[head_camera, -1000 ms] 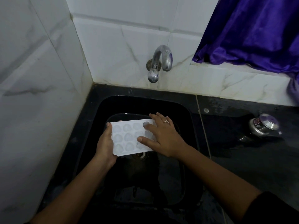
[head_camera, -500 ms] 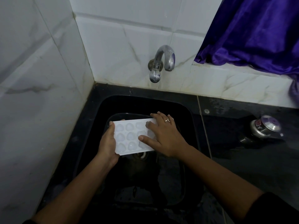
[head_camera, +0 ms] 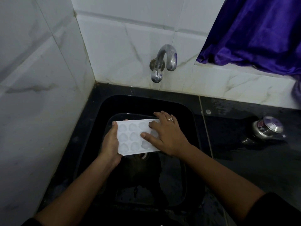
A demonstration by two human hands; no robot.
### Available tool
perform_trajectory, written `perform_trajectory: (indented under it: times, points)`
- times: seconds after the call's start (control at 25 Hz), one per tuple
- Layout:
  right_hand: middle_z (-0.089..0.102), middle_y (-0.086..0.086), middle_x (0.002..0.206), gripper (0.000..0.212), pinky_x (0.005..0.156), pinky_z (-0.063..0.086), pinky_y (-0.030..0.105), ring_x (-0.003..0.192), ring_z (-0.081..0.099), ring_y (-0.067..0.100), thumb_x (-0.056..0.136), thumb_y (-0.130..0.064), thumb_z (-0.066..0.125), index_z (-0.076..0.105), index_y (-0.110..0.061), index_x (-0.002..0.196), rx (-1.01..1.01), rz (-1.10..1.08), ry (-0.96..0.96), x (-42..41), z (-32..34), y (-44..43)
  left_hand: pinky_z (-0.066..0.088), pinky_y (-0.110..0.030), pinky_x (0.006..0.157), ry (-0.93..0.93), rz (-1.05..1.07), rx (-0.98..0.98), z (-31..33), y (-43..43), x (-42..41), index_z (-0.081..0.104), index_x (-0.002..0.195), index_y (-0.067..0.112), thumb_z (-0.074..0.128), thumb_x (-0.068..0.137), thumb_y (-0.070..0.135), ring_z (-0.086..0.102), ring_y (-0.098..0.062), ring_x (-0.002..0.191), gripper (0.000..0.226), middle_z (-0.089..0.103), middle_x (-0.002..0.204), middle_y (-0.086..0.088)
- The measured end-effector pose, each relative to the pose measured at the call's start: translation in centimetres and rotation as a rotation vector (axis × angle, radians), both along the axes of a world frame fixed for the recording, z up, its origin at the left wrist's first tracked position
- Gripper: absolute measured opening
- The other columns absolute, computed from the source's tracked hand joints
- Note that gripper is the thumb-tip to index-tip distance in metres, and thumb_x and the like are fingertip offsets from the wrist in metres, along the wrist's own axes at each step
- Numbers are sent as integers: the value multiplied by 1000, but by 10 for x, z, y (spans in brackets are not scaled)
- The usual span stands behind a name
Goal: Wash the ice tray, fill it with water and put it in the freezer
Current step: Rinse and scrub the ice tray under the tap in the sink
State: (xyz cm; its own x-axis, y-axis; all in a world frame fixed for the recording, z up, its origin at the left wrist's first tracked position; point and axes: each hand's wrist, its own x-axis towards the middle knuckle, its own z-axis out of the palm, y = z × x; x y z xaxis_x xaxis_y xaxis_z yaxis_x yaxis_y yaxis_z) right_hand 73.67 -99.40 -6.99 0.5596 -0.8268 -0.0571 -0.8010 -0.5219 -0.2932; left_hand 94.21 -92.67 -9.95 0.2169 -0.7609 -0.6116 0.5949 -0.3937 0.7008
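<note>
A white ice tray (head_camera: 130, 137) with rounded cavities is held level over the black sink (head_camera: 192, 121), above the drain. My left hand (head_camera: 111, 144) grips its left end, thumb on top and fingers underneath. My right hand (head_camera: 166, 136) lies on the tray's right part with fingers spread, the fingertips pressing into the cavities; a ring is on one finger. The right end of the tray is hidden under that hand. The steel tap (head_camera: 162, 62) on the back wall shows no running water.
White marble-look tiles close the left side and the back. A black counter (head_camera: 244, 160) lies to the right, with a small steel lidded container (head_camera: 267, 128) on it. A purple curtain (head_camera: 260, 33) hangs over the ledge at the upper right.
My right fingers have shifted slightly across the tray's cavities. The tray and my left hand stay in nearly the same place over the drain.
</note>
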Motion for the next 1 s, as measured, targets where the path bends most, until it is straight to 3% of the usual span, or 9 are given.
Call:
perform_trajectory:
  times: [0.4,0.48,0.64,0.84,1.0]
  points:
    - [35,9,163,62,126,7,60,156,18,30,98,-76,29,63,-38,132,1,11,6,-4,-2,-2,60,-45,77,-13,5,5,1,-1,-1,72,126,24,35,109,58,79,-30,97,54,80,114,-9]
    - [36,9,163,61,126,8,60,155,19,30,98,-76,28,67,-37,125,-2,-25,-6,-3,0,-4,60,-47,80,-12,-6,8,0,-1,-4,72,127,23,35,108,60,79,-32,99,55,80,116,-10]
    - [33,8,165,64,126,5,60,156,16,30,97,-77,28,60,-37,136,4,23,20,-5,-5,-1,61,-47,79,-4,7,7,-2,-2,-1,72,129,25,35,108,60,79,-32,100,55,80,116,-10]
    - [37,10,162,65,126,7,60,155,21,31,97,-77,29,64,-32,128,1,-11,-13,-2,-3,0,60,-46,79,8,-6,-2,-2,-3,-2,72,127,25,36,108,60,79,-32,99,54,80,116,-10]
    - [37,9,162,63,125,7,62,155,21,30,97,-76,25,64,-38,128,-25,-4,8,-6,-1,-1,60,-49,84,1,-9,6,-5,-4,0,71,131,24,36,107,61,77,-34,104,56,78,120,-11]
